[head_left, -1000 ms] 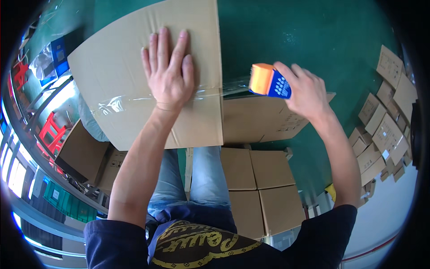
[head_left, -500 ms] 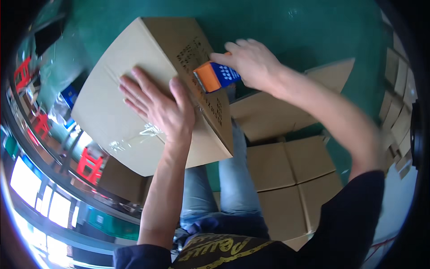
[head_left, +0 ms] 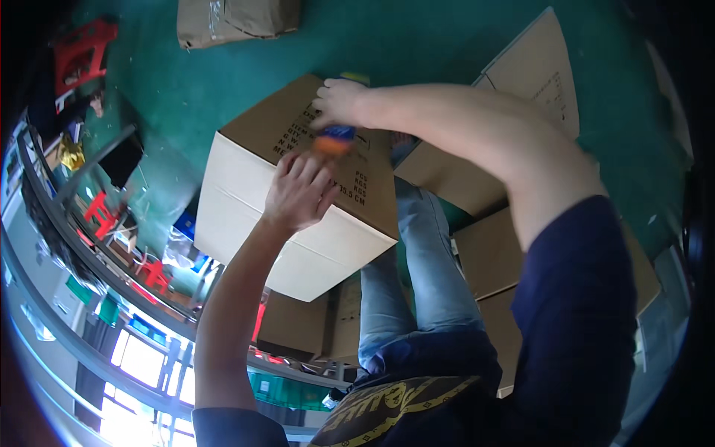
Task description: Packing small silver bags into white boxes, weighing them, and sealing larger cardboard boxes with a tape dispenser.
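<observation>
A brown cardboard box (head_left: 279, 249) with dark printing on its upturned face stands in front of my legs. My left hand (head_left: 302, 192) is bent over the box's upper near edge, its curled fingers pressing on the printed face. Just beyond them, my right hand (head_left: 339, 103) is closed round a blue and orange tape dispenser (head_left: 337, 134), smeared by motion. The dispenser's orange end is close to my left fingertips, over the printed face. Whether tape runs between the dispenser and the box cannot be made out.
Open cardboard flaps (head_left: 532, 74) rise to the right, with more cartons (head_left: 488, 249) beside my right leg. A wrapped brown package (head_left: 237, 18) lies on the green floor at the far side. Red stools (head_left: 83, 56) and a grey metal rail (head_left: 56, 212) are at the left.
The box has turned so its printed face points up. My left hand has moved from lying flat on the taped side to the edge; the right hand has brought the dispenser leftward.
</observation>
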Available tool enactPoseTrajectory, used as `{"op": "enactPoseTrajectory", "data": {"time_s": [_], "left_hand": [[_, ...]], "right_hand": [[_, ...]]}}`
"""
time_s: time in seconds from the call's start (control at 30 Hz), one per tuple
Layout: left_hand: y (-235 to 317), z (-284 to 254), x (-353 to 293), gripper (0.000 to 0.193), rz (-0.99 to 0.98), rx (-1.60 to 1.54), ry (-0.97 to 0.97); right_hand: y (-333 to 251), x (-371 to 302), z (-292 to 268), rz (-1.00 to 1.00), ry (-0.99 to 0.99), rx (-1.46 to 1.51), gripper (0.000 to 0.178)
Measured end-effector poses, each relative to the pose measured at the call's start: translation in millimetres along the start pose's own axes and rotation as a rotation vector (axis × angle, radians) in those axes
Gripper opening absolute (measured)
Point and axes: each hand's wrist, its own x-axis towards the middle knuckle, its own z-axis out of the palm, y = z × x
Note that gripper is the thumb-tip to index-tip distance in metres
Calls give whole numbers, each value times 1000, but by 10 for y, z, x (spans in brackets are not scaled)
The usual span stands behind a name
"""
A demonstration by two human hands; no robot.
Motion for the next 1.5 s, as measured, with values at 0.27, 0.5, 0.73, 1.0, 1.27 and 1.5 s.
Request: {"op": "enactPoseTrajectory", "data": {"time_s": [0.27,0.5,0.73,1.0,1.27,1.5], "left_hand": [[59,360,375,70,-132,213,-688],[-201,598,747,77,-201,238,-814],[-349,-545,-275,45,-583,-586,998],[-469,1660,-3404,57,-1331,67,488],[-232,1308,-2858,63,-1715,-789,1049],[-35,125,-2767,35,-1032,-851,877]], "right_hand": [[-26,-1006,181,654,331,137,46],[-1339,-1754,-678,1308,754,941,71],[-2587,-1446,-969,1172,735,1200,71],[-3420,1255,-646,-299,581,504,56],[-2128,75,-884,134,579,159,55],[-2689,-630,-1450,813,785,86,71]]}}
